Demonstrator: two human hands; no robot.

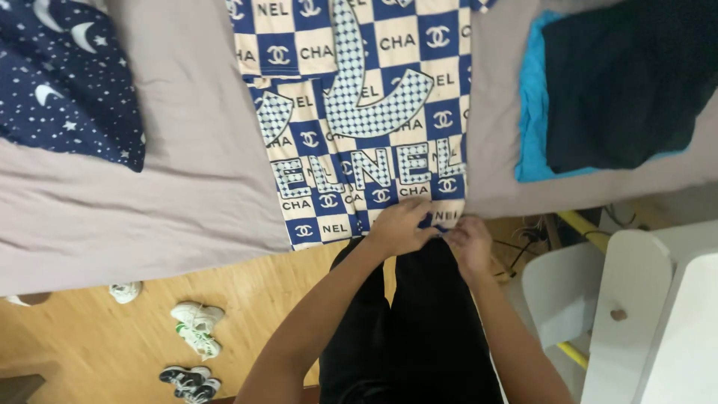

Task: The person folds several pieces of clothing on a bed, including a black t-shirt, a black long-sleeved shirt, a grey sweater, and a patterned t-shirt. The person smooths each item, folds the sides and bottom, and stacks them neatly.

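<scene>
We look down from our head camera onto a bed (187, 202) covered in a plain grey-beige sheet, which fills the upper half of the view and ends in an edge above a wooden floor (247, 299). Spread flat across the middle of the bed lies a blue and cream checkered shirt (359, 112), its squares printed with lettering and emblems and a large dotted figure over the centre; its lower hem hangs just over the bed's edge, close to our body. On the right of the bed sits a folded stack of clothing, a dark navy piece (628, 82) on top of a bright blue one (529, 112), well apart from the shirt. In the upper left corner lies a navy pillow (67, 82) patterned with white moons and stars. To the lower right stands white furniture (643, 314) with rounded panels. On the floor at the left lie several small white shoes (196, 328). Our left hand (400, 227) and right hand (470, 243) meet at the shirt's hem, nearly touching each other, each grip pressed together and pinching the hem's edge, with our forearms reaching up from below over our dark trousers (411, 329).
</scene>
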